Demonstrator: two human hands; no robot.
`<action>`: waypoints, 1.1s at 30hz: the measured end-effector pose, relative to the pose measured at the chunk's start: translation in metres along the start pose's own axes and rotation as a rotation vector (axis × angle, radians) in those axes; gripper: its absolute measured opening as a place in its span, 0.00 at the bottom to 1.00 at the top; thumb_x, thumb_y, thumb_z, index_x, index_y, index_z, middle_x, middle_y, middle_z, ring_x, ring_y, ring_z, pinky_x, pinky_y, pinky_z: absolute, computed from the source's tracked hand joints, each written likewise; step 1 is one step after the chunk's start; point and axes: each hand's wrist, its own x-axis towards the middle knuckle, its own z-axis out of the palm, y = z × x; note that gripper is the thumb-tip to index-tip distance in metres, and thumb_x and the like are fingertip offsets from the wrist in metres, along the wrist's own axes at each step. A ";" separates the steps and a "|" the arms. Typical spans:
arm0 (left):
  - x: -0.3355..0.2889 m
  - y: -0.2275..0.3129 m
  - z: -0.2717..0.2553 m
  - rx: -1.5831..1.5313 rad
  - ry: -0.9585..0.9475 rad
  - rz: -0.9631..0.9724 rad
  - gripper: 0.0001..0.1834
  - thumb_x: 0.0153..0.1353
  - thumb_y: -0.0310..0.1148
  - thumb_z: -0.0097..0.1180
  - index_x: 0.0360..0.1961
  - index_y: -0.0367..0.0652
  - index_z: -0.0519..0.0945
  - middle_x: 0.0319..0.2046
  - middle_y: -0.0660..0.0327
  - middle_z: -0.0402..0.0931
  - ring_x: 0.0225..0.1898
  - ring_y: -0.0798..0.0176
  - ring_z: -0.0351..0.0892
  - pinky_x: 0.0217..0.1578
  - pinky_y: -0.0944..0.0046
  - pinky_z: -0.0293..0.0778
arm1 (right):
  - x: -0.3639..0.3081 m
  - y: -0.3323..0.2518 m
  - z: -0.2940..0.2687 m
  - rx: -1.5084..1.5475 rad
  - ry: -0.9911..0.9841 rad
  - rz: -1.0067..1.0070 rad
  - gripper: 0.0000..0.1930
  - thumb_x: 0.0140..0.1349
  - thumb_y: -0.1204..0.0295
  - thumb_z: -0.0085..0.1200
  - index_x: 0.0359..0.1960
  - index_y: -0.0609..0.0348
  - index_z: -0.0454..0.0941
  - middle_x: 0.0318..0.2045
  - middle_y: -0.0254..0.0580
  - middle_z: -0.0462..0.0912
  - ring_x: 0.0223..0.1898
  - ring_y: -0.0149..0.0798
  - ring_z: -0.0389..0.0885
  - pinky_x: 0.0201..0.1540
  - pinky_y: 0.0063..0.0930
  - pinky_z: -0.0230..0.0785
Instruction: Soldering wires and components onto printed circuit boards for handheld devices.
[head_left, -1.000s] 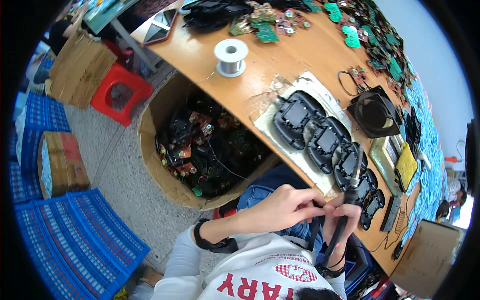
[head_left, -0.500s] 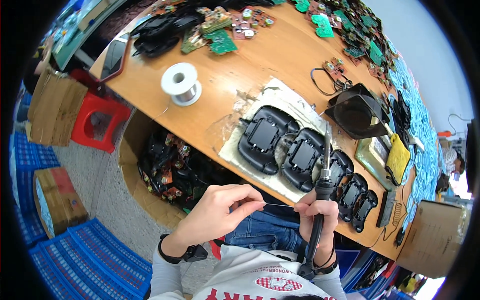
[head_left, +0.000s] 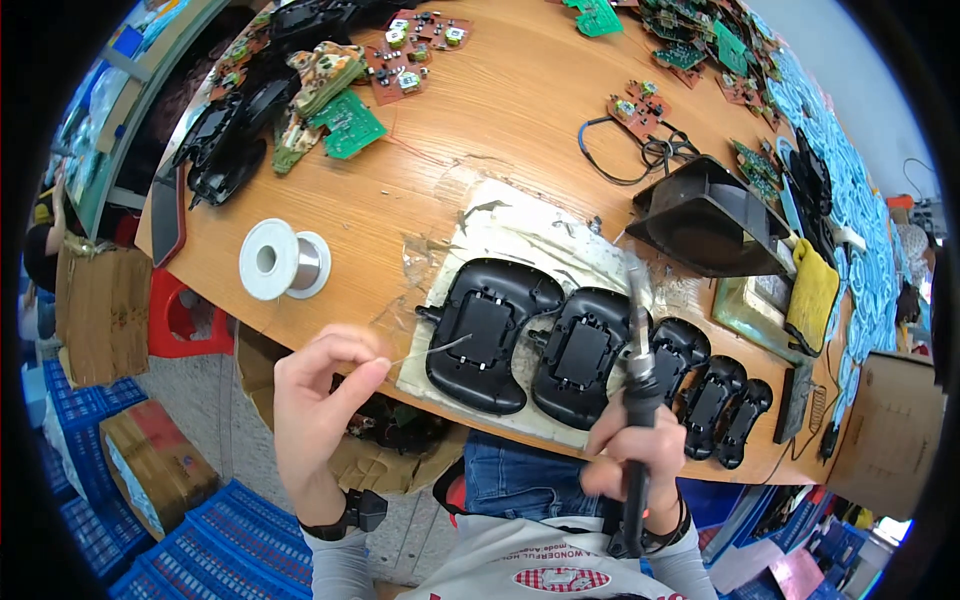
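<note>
My left hand (head_left: 318, 405) is closed in a pinch on a thin solder wire (head_left: 432, 350). The wire's free end reaches over the nearest black game controller shell (head_left: 482, 338); I cannot tell whether it touches. In my right hand (head_left: 655, 455) is a soldering iron (head_left: 640, 395), held upright with its metal tip (head_left: 637, 290) pointing away from me, over the row of shells. A second controller shell (head_left: 585, 345) and several more lie to the right, back sides up. A white spool of solder wire (head_left: 268, 260) lies on its side left of the mat.
The shells at the left rest on a stained pale mat (head_left: 530, 220) on the wooden table (head_left: 480, 100). Beyond stands a black square fan (head_left: 705, 215). A yellow sponge-like cloth (head_left: 812, 295) hangs by a tray. Green circuit boards (head_left: 350, 125) and a phone (head_left: 168, 215) lie far left.
My hands have moved apart; the left went leftward with the wire, which no longer runs to the right hand. The view has shifted, and the iron stays in my right hand.
</note>
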 end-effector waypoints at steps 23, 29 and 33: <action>0.034 -0.021 0.019 -0.109 -0.085 -0.085 0.03 0.56 0.19 0.55 0.27 0.35 0.74 0.48 0.42 0.76 0.49 0.61 0.75 0.52 0.62 0.68 | 0.006 0.031 0.036 0.041 0.233 0.000 0.13 0.45 0.80 0.58 0.33 0.65 0.68 0.15 0.40 0.72 0.12 0.34 0.64 0.16 0.26 0.56; 0.034 -0.021 0.021 -0.066 -0.068 -0.089 0.03 0.55 0.19 0.55 0.26 0.36 0.74 0.47 0.45 0.77 0.46 0.66 0.76 0.49 0.65 0.69 | 0.006 0.033 0.035 0.012 0.190 0.009 0.11 0.45 0.81 0.59 0.29 0.66 0.69 0.16 0.41 0.73 0.13 0.35 0.66 0.16 0.25 0.58; 0.034 -0.017 0.022 -0.039 -0.064 -0.125 0.04 0.56 0.22 0.54 0.26 0.37 0.73 0.47 0.43 0.77 0.51 0.58 0.75 0.55 0.60 0.65 | 0.007 0.033 0.036 -0.001 0.190 0.029 0.11 0.45 0.82 0.59 0.29 0.66 0.69 0.17 0.42 0.74 0.13 0.36 0.67 0.16 0.26 0.59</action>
